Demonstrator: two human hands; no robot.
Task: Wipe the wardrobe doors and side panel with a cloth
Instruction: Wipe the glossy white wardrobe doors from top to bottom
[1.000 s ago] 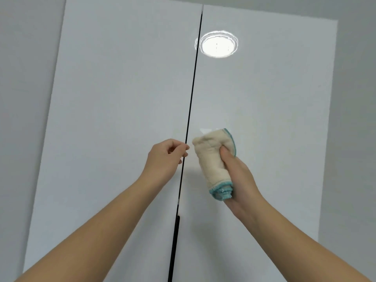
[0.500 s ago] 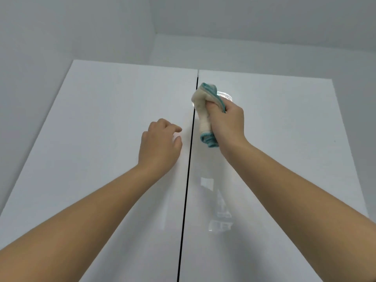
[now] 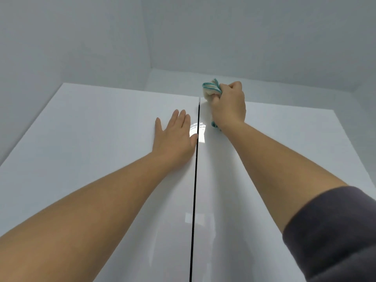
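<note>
Cloth (image 3: 211, 89) higher (top of right door (image 3: 284, 159))

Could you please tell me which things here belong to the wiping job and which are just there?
In the job:
cloth, gripped by the right hand
right door, cloth at its top edge
left door, with the left hand flat on it

Just there:
grey wall
dark sleeve

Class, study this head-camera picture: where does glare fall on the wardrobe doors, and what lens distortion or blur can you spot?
Head view: a bright glare patch straddles the gap between left door and right door, beside the left hand. Head view: a fainter reflection lies lower down. Head view: both doors splay wider toward the bottom. Head view: the right hand gripping the cloth shows no heavy blur.
</note>
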